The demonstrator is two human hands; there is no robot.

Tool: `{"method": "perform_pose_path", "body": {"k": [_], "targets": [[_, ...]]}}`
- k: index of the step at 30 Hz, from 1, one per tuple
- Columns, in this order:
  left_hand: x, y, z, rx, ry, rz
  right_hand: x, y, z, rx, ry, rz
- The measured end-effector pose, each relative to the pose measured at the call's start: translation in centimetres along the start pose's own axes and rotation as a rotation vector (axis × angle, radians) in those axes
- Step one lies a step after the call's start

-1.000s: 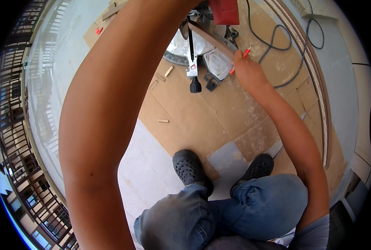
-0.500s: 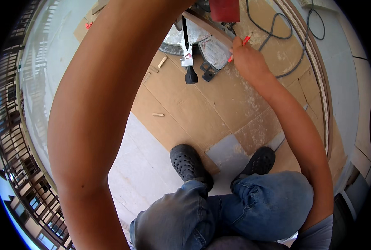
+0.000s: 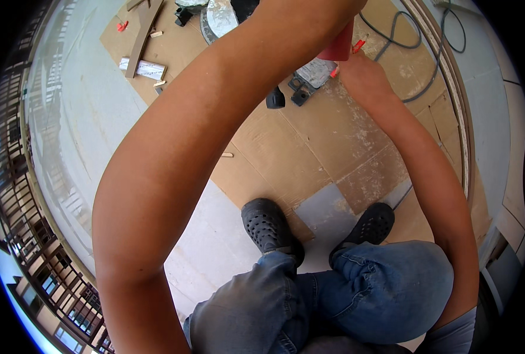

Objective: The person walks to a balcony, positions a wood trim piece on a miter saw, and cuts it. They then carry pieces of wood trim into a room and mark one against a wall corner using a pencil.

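Left forearm sweeping across most of the view, rising from the lower edge to the top, where the left hand runs out of frame; grip on that side not visible at all. Right hand near the top, closed around a thin red pencil-like marker, with only the tip and a short red stub showing past the fingers. Red blocky part of a power saw just beside that hand, mostly hidden behind the left forearm and cut off by the picture's top. Grey metal saw base and round silvery plate only partly seen, the rest masked by the arm. Taped brown cardboard sheets covering the floor underneath. Black rubber clogs and blue jeans knees at the bottom. Dark power cable curling at upper right. Loose wooden strip at upper left, partly cropped.
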State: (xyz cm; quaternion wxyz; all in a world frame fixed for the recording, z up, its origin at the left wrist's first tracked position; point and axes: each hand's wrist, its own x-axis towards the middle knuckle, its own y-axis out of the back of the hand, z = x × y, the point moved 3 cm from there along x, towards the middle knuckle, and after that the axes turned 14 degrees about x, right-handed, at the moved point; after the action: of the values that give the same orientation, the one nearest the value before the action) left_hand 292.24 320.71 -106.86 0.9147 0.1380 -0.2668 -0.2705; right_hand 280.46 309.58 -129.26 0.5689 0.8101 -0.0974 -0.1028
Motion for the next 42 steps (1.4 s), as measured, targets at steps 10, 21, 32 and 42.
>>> {"method": "perform_pose_path", "body": {"k": [10,21,32,42], "targets": [[-3.1,-2.1,-1.7,0.139,0.103,0.054,-0.7,0.6,0.5,-0.019,0.06,0.129],[12.3,2.2,0.6,-0.156,0.221,-0.136,-1.5,1.9,-1.1,0.196,-0.134,-0.113],[18.1,1.0,0.5,-0.026,0.402,-0.238,-4.7,2.2,1.7,0.545,-0.241,-0.11],[17.6,1.1,1.5,-0.004,0.367,-0.207,-10.0,1.0,2.5,0.356,-0.139,-0.02]]}}
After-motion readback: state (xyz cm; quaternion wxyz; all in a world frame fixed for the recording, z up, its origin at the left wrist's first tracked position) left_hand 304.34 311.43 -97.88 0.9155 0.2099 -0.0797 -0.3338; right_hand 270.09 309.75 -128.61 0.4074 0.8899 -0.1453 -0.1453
